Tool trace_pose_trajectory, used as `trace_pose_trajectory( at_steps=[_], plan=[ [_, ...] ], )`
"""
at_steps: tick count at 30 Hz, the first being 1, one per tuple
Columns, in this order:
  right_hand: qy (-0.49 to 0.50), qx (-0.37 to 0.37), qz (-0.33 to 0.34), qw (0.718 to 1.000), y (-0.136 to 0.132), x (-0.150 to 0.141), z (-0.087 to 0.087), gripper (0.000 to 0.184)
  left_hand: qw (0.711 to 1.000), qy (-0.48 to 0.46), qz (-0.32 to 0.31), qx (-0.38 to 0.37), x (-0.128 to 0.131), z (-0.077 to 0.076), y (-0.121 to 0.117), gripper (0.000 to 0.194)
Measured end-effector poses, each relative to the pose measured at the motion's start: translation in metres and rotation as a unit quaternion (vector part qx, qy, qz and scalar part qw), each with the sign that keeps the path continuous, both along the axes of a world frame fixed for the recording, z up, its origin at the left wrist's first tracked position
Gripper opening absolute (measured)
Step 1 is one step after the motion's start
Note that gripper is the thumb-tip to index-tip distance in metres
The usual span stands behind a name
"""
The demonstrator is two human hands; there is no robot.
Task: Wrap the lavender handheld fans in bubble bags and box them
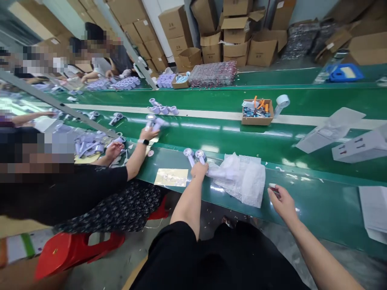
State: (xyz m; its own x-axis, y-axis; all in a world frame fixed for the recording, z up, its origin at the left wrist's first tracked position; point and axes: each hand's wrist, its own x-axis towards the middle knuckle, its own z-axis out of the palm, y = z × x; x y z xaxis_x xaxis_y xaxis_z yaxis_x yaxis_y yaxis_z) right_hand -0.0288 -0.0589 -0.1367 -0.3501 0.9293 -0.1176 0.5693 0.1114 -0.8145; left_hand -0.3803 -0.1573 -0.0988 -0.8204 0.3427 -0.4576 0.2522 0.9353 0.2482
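My left hand (199, 169) is closed round the handles of two small lilac hand fans (195, 155) at the near edge of the green bench (317, 201). Their round heads stick up past my knuckles. Right of them lies a heap of clear plastic bags (242, 179). My right hand (282, 200) rests on the bench edge beyond the bags, fingers pinched on a small dark, red-tipped object (273, 188) that I cannot name.
A co-worker on a red stool (75, 249) to my left reaches onto the conveyor belt (229, 135), holding a fan (153, 123). More fans (163, 108) ride the belt. A small carton of tools (256, 112), a tape roll (282, 101), white boxes (359, 147) and papers (375, 209) lie around.
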Motion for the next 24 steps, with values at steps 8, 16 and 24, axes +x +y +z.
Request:
trace_pose_trajectory(
  at_steps=[8,16,24],
  plan=[
    [0.246,-0.344,-0.063,0.904,-0.014,0.002,0.030,0.039,0.979,0.033,-0.136,0.147,0.091,0.020,0.001,0.044],
    [0.313,-0.451,-0.057,0.834,0.039,-0.031,0.038,0.037,0.849,-0.017,-0.476,0.227,0.207,-0.017,-0.017,0.055],
    [0.209,-0.608,0.030,0.766,0.057,0.064,0.072,0.042,0.917,-0.083,-0.328,0.210,0.204,-0.035,0.013,0.019]
  ],
)
